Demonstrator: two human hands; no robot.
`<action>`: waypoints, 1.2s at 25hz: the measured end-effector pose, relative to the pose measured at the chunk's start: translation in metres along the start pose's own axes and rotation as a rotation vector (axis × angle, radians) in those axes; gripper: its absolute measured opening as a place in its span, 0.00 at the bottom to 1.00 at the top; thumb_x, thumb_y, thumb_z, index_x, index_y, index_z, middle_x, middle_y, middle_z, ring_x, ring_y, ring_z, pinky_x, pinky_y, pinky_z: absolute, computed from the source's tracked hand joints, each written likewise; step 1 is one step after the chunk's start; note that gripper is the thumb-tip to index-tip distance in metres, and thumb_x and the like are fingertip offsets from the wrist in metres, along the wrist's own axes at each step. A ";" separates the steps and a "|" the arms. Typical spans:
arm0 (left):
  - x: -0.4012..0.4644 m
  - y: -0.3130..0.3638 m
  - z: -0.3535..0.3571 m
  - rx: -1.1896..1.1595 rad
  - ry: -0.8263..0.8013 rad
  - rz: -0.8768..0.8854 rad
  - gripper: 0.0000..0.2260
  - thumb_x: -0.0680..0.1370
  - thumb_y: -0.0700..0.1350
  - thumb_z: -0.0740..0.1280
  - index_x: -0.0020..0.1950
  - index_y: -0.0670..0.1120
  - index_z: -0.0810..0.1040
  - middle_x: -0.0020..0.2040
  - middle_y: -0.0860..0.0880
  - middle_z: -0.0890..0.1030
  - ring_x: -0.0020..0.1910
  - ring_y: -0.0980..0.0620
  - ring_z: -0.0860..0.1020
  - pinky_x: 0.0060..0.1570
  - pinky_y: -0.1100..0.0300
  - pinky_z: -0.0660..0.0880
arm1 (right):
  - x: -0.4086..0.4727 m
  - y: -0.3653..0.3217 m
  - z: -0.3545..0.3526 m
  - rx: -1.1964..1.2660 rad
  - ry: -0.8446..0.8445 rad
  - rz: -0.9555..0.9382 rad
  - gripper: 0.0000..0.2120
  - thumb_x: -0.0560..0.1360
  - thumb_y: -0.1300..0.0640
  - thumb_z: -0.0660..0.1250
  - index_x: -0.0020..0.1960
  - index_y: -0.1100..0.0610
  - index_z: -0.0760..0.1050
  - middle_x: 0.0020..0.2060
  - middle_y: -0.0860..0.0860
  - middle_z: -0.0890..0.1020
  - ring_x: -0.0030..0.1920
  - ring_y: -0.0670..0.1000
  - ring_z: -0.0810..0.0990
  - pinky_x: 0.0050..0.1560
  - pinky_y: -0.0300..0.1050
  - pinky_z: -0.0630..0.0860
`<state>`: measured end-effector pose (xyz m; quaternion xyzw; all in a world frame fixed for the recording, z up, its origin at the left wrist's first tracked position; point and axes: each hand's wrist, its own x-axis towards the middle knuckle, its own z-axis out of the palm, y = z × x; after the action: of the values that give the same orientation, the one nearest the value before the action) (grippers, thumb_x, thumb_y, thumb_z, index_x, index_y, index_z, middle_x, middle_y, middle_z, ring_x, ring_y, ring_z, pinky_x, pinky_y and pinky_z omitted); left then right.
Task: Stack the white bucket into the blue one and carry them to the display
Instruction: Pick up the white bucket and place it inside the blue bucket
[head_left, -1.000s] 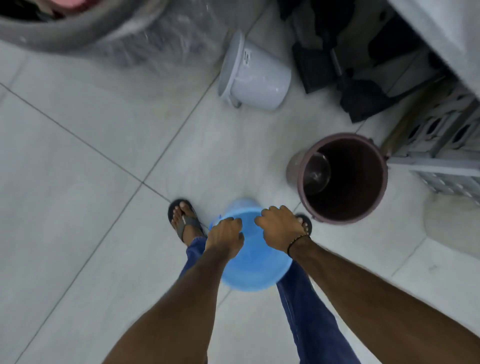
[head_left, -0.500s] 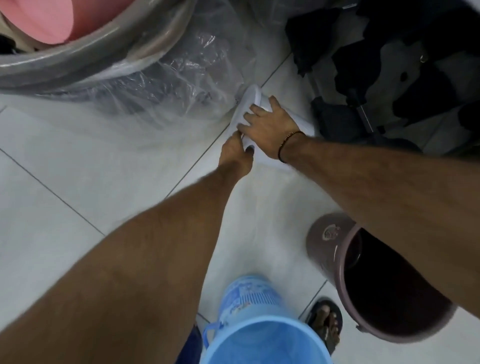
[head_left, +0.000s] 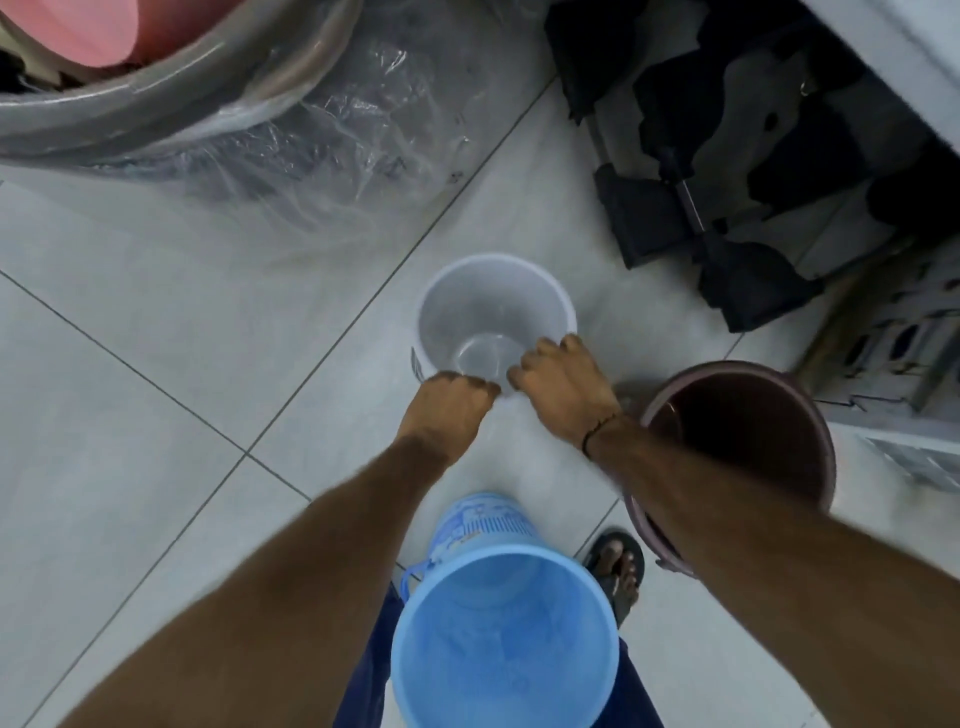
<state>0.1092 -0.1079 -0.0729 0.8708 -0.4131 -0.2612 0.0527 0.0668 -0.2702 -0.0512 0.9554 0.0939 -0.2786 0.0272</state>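
Note:
The white bucket (head_left: 488, 306) is upright with its mouth up, above the tiled floor in the middle of the view. My left hand (head_left: 449, 408) grips its near rim on the left, and my right hand (head_left: 563, 387) grips the near rim on the right. The blue bucket (head_left: 506, 639) stands upright and empty at the bottom of the view, between my legs, nearer to me than the white one. The two buckets are apart.
A dark maroon bucket (head_left: 737, 441) stands at the right, next to my right forearm. Black items (head_left: 727, 208) lie at the upper right beside a white crate (head_left: 898, 358). A large plastic-wrapped tub (head_left: 208, 104) fills the upper left. My sandalled foot (head_left: 618, 566) is beside the blue bucket.
Both hands let go of the blue bucket, reached forward to the white bucket lying on its side, and have now turned it upright and drawn it nearer.

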 end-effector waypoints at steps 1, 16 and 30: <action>-0.011 0.004 0.011 0.057 -0.062 0.019 0.09 0.78 0.42 0.65 0.56 0.49 0.81 0.50 0.47 0.86 0.47 0.44 0.84 0.48 0.55 0.79 | -0.010 -0.012 0.015 0.023 -0.015 -0.007 0.14 0.75 0.63 0.63 0.58 0.53 0.77 0.52 0.52 0.83 0.57 0.57 0.77 0.55 0.52 0.69; -0.093 -0.002 0.008 0.432 0.014 0.240 0.18 0.73 0.32 0.63 0.59 0.45 0.79 0.53 0.48 0.84 0.59 0.47 0.79 0.70 0.49 0.69 | -0.091 -0.026 0.011 -0.008 -0.104 -0.049 0.15 0.74 0.67 0.62 0.53 0.53 0.81 0.47 0.54 0.84 0.49 0.59 0.84 0.44 0.48 0.77; -0.379 0.218 -0.143 0.147 -0.049 0.049 0.20 0.59 0.39 0.81 0.50 0.45 0.85 0.48 0.46 0.86 0.53 0.45 0.84 0.59 0.46 0.78 | -0.390 -0.110 -0.132 0.000 -0.276 -0.319 0.09 0.72 0.68 0.65 0.48 0.59 0.81 0.45 0.57 0.85 0.48 0.61 0.83 0.51 0.53 0.77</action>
<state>-0.1686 0.0152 0.2724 0.8553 -0.4535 -0.2501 -0.0153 -0.2073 -0.2129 0.2691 0.8813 0.2393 -0.4075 -0.0048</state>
